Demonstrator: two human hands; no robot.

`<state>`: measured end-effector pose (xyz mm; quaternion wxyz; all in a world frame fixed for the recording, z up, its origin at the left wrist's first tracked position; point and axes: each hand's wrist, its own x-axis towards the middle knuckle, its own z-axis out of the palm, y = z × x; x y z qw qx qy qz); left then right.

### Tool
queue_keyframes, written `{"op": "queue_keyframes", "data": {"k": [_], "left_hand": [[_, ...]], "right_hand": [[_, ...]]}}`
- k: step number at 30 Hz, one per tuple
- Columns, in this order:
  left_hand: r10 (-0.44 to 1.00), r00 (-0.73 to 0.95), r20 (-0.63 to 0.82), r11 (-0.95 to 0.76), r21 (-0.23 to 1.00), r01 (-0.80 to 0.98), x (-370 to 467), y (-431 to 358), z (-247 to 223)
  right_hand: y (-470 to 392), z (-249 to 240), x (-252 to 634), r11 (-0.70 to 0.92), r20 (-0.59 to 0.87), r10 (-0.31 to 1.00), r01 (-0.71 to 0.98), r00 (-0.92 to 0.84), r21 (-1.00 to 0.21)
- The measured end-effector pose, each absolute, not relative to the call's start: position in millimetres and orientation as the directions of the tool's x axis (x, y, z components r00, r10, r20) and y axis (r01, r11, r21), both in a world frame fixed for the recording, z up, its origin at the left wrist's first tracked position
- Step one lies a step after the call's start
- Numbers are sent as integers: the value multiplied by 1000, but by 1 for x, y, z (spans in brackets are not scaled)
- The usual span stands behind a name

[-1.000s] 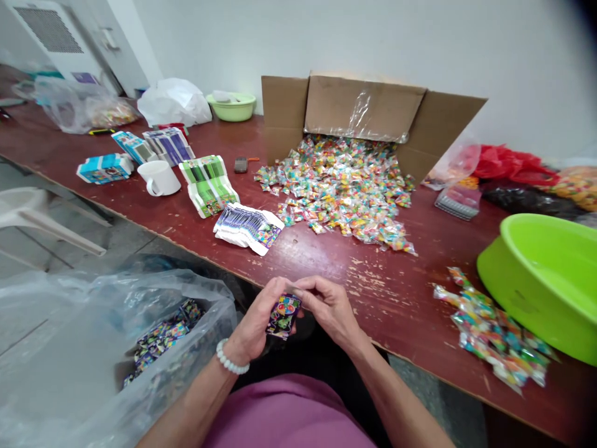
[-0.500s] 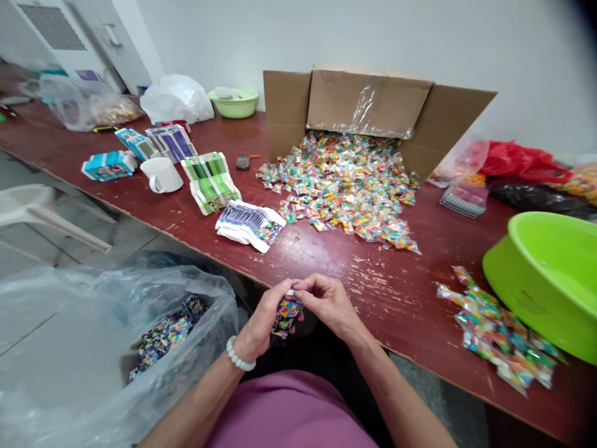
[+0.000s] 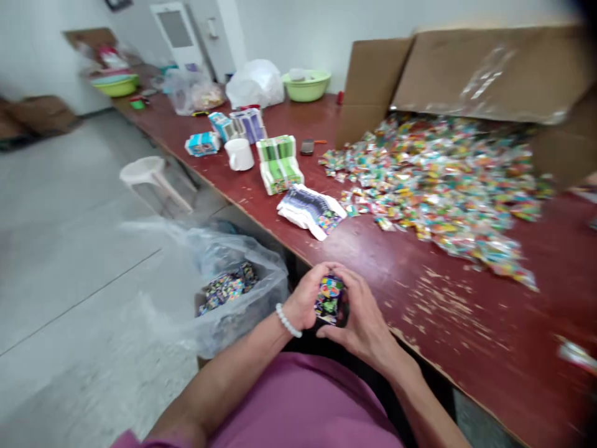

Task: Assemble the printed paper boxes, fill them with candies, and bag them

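Between my hands, just off the table's front edge, is a small dark printed packet with colourful pictures. My left hand wraps its left side, a pale beaded bracelet on the wrist. Curved around the top and right side is my right hand, thumb below the packet. On the table beyond them lies a fanned stack of purple and white flat cartons, with a green stack behind it. Wrapped candies spill from a cardboard box. Similar dark packets fill part of a plastic-lined container at lower left.
The clear plastic bag stands beside the table, left of my arms. A white mug, blue cartons and a light green basin are farther back. A white stool stands on the floor at left.
The view has swung left, so objects appear farther right. My right hand has gone from pinching at the packet's top to curving around its side, and more of the packet's face shows.
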<state>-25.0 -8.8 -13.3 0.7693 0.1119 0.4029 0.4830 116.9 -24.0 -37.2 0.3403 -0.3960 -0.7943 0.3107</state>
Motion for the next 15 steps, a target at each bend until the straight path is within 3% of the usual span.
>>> {"op": "queue_keyframes", "data": {"k": [4,9,11,13,15], "left_hand": [[885,91,-456,394,632,-667,-24,-12,-22],[931,125,-342,349,743,-572,-45,-15,-10],[941,74,-329,327,835,-443,-72,-15,0],[942,-156,-297,262,942,-210,-109,-17,7],[915,-349,-203,244,966,79,-147,-21,11]], "right_hand": [[-19,-42,110,544,366,837,557,-406,-628],[-12,-33,93,569,365,803,426,-471,-703],[-6,-29,93,506,297,813,356,-501,-785],[3,-32,102,404,238,867,341,-438,-849],[15,-41,118,318,214,932,381,-292,-868]]}}
